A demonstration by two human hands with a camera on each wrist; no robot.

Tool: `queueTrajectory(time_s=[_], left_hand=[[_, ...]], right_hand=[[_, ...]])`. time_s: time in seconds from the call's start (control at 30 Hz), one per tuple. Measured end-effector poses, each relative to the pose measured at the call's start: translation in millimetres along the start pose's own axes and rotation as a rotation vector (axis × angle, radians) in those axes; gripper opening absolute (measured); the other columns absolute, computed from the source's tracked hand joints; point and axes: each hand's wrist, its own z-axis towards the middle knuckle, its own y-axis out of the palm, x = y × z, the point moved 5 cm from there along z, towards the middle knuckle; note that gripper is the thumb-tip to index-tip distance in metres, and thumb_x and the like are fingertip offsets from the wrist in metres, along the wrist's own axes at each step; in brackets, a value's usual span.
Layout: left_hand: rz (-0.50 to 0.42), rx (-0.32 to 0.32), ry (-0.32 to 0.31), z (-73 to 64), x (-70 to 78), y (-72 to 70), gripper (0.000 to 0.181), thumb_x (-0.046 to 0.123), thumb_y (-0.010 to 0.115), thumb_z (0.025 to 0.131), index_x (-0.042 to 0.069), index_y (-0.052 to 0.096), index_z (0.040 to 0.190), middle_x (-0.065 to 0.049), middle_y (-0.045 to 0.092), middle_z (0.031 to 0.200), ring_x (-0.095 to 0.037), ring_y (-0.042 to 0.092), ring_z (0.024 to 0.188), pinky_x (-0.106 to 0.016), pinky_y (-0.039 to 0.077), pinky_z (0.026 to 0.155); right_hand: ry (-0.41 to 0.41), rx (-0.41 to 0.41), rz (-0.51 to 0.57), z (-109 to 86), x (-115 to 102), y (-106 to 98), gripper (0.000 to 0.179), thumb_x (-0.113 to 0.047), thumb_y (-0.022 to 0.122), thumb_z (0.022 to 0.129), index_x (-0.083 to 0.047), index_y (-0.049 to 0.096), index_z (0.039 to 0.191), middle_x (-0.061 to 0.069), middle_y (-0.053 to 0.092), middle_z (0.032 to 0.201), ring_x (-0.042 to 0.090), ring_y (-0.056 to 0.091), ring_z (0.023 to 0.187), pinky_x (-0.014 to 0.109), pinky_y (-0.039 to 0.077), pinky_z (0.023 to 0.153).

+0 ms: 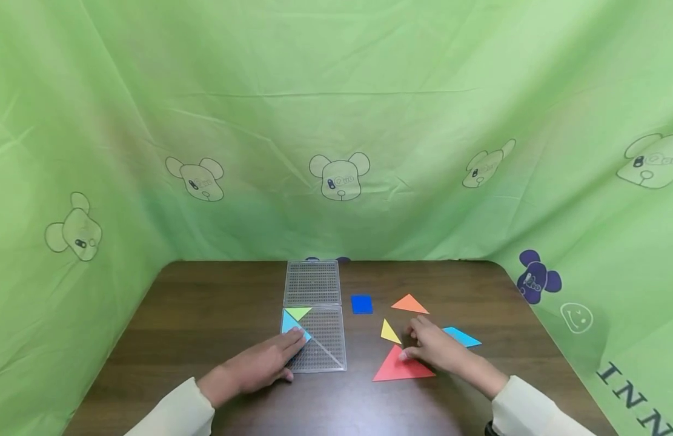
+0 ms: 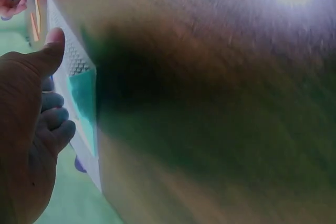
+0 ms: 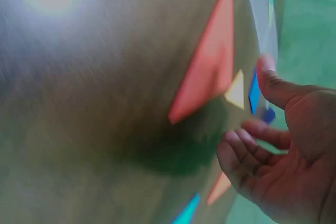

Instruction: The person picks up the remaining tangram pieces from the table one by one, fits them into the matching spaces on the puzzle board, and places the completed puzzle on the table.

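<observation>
My left hand [image 1: 265, 361] rests its fingertips on a light blue piece [image 1: 289, 323] that lies in the lower half of a clear, gridded plastic case [image 1: 332, 330]. In the left wrist view its thumb stands apart from its bent fingers. A small light green triangle [image 1: 298, 312] sits in the case's top left corner, along the blue piece. My right hand [image 1: 435, 345] hovers over the table with thumb and fingers apart, nothing between them. Its thumb overlaps a large red triangle [image 1: 401, 367] in the head view. Just left of its fingers lies a small yellow triangle [image 1: 389, 332].
A dark blue square [image 1: 361, 304] lies right of the case, whose other half [image 1: 313, 283] is folded back. Farther right are an orange triangle [image 1: 409, 304] and another light blue piece [image 1: 463, 336], partly behind the right hand. Green cloth [image 1: 260, 212] surrounds the brown table [image 1: 205, 303].
</observation>
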Motion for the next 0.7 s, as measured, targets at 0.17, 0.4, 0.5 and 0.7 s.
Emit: queueTrajectory(time_s=[0.17, 0.4, 0.5, 0.7], left_hand=[[-0.029, -0.010, -0.040, -2.1, -1.0, 4.5, 0.066, 0.033, 0.061, 0.102, -0.007, 0.043, 0.151, -0.026, 0.039, 0.160, -0.038, 0.040, 0.149, -0.048, 0.040, 0.119], [-0.003, 0.044, -0.035, -4.6, 1.1, 10.4, 0.058, 0.028, 0.057, 0.105, -0.011, 0.047, 0.147, -0.030, 0.043, 0.156, -0.042, 0.043, 0.146, -0.049, 0.044, 0.116], [0.040, 0.072, -0.027, -4.1, 2.0, 11.9, 0.055, 0.026, 0.057, 0.105, -0.011, 0.049, 0.146, -0.030, 0.045, 0.155, -0.041, 0.045, 0.145, -0.048, 0.045, 0.115], [0.093, 0.077, -0.036, -3.9, 1.9, 17.0, 0.054, 0.025, 0.056, 0.105, -0.009, 0.049, 0.146, -0.028, 0.045, 0.155, -0.038, 0.046, 0.146, -0.046, 0.045, 0.116]], right_hand=[[0.091, 0.033, -0.080, -6.3, -8, 14, 0.061, -0.043, 0.092, 0.072, -0.004, 0.064, 0.109, 0.002, 0.058, 0.102, 0.015, 0.056, 0.093, 0.038, 0.055, 0.083], [0.130, 0.117, -0.178, -13.7, -10, 26, 0.056, -0.039, 0.094, 0.068, -0.005, 0.061, 0.098, 0.001, 0.048, 0.089, 0.016, 0.045, 0.086, 0.030, 0.047, 0.069], [0.131, 0.153, -0.175, -14.4, -10, 27, 0.051, -0.031, 0.095, 0.069, -0.005, 0.062, 0.097, 0.000, 0.049, 0.088, 0.016, 0.045, 0.085, 0.029, 0.046, 0.069], [0.195, 0.101, -0.064, -11.7, -7, 29, 0.041, -0.017, 0.093, 0.072, -0.003, 0.061, 0.095, 0.003, 0.051, 0.087, 0.019, 0.045, 0.084, 0.028, 0.042, 0.070]])
